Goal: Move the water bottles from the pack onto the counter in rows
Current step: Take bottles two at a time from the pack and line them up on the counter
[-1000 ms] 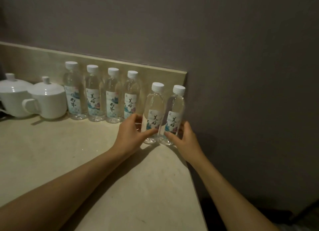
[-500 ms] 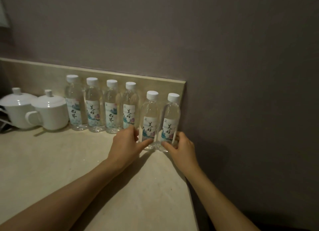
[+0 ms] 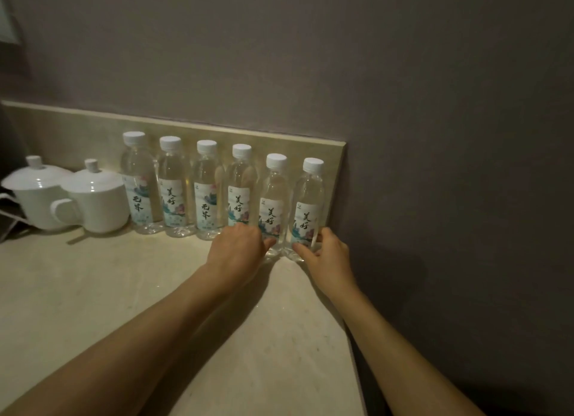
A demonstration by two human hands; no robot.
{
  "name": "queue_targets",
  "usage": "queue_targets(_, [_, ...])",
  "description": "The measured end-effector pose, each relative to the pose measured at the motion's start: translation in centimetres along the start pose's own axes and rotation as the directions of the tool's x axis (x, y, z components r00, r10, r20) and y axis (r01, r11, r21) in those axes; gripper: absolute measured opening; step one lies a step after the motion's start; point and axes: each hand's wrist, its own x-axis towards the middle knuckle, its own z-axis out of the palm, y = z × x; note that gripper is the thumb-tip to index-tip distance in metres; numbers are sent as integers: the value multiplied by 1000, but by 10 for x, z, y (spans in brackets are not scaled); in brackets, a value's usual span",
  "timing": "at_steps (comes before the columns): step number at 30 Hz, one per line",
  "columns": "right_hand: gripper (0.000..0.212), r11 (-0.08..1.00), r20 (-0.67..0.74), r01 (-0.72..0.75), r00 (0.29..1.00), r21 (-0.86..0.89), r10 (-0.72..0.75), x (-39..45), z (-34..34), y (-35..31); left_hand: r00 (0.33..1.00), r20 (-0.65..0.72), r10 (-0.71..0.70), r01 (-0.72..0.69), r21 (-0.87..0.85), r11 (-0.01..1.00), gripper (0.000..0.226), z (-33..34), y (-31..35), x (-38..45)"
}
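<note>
Six bottles are lined up on the desk; the fifth bottle is gripped by the left hand, the sixth bottle by the right hand, fingers curled round each base.

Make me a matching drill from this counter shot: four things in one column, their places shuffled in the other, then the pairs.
Things
1. left hand
2. right hand
3. lidded white mugs
4. bottle with the leftmost cap

Places
A. left end of the bottle row
B. on the last bottle, nearest the side wall
C. left of all the bottles
D. on the second bottle from the right

Pairs: 1-D, 2-B, 3-C, 4-A
</note>
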Motion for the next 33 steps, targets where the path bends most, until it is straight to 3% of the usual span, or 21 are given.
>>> queue_targets(10, [36, 1000, 3, -7, 1000, -27, 7, 12, 7, -3, 1000, -9, 10, -9, 123, 992, 44, 2, 3, 14])
queue_targets(33, [39, 996, -13, -14, 1000, -89, 13, 28, 13, -2, 997, -12, -74, 75, 154, 985, 42, 9, 11, 27])
